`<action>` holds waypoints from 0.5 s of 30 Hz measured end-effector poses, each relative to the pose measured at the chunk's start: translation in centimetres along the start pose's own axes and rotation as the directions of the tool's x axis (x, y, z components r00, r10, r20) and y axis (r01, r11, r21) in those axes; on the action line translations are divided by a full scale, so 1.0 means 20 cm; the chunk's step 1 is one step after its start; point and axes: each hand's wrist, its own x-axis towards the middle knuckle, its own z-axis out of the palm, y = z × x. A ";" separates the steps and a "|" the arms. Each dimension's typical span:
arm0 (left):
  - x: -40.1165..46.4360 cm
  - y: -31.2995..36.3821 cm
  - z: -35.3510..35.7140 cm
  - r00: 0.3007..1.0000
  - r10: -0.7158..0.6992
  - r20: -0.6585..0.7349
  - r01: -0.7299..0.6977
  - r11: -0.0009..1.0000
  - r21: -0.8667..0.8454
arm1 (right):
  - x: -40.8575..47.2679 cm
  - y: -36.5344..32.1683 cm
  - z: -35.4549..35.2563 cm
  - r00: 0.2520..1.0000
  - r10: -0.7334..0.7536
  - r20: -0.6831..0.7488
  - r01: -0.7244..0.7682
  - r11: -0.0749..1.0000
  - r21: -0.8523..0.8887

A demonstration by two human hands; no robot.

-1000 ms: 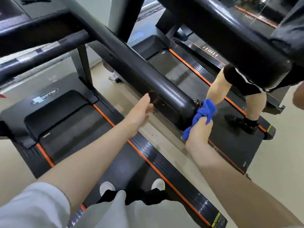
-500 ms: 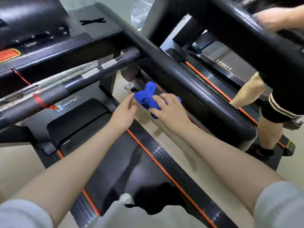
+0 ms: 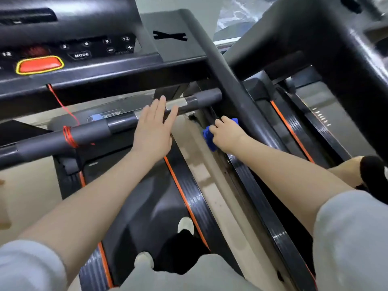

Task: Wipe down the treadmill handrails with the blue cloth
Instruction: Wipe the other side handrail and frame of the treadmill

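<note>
A view from a head-worn camera looks down over a person's two bare forearms, both reaching forward above a black treadmill belt edged with orange stripes. The left hand is flat and open, fingers straight and close together, its fingertips lying over a grey crossbar that runs from the lower left up toward the middle of the frame; whether the palm presses on the bar cannot be told. A red cord is wound round this bar further left and runs up to the control panel, where an orange-red button with a yellow rim and a key marked MODE are visible. The right hand is curled around a bunched blue cloth, which pokes out to the left of the fingers and above the knuckles. Cloth and hand sit low beside the long black handrail on the right side, which slopes from the panel down to the right, close against its underside. Light grey sleeves frame the bottom corners, and two white shoe tips rest on the belt. To the right stands a second treadmill, with another person's leg at the frame's edge.
</note>
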 end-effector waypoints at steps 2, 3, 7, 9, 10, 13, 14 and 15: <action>-0.01 0.00 0.01 1.000 0.016 0.001 -0.016 1.000 0.019 | -0.02 0.00 -0.01 0.999 0.014 0.052 -0.015 1.000 0.008; -0.01 0.00 0.00 1.000 0.023 0.003 -0.023 0.999 0.023 | -0.04 -0.02 0.00 0.998 0.003 0.069 -0.004 1.000 0.005; -0.02 0.01 0.00 0.999 0.034 -0.015 -0.034 0.999 0.007 | -0.17 -0.13 0.05 0.991 -0.033 0.131 0.033 0.999 0.001; -0.05 0.03 0.01 0.999 0.028 -0.022 -0.029 0.999 -0.027 | -0.28 -0.22 0.11 0.982 -0.050 0.182 0.051 0.999 0.000; -0.08 0.05 0.02 0.999 0.038 -0.022 -0.039 0.998 -0.052 | -0.34 -0.27 0.14 0.977 -0.056 0.206 0.056 0.998 0.004; -0.20 0.14 0.10 0.972 0.235 -0.014 -0.234 0.960 -0.151 | -0.52 -0.40 0.20 0.967 -0.057 0.250 0.053 0.998 0.024; -0.25 0.18 0.14 0.948 0.317 0.005 -0.311 0.932 -0.186 | -0.59 -0.44 0.22 0.962 -0.063 0.265 0.052 0.997 0.048; -0.30 0.22 0.18 0.926 0.376 0.038 -0.359 0.907 -0.220 | -0.65 -0.48 0.24 0.959 -0.068 0.275 0.049 0.996 0.076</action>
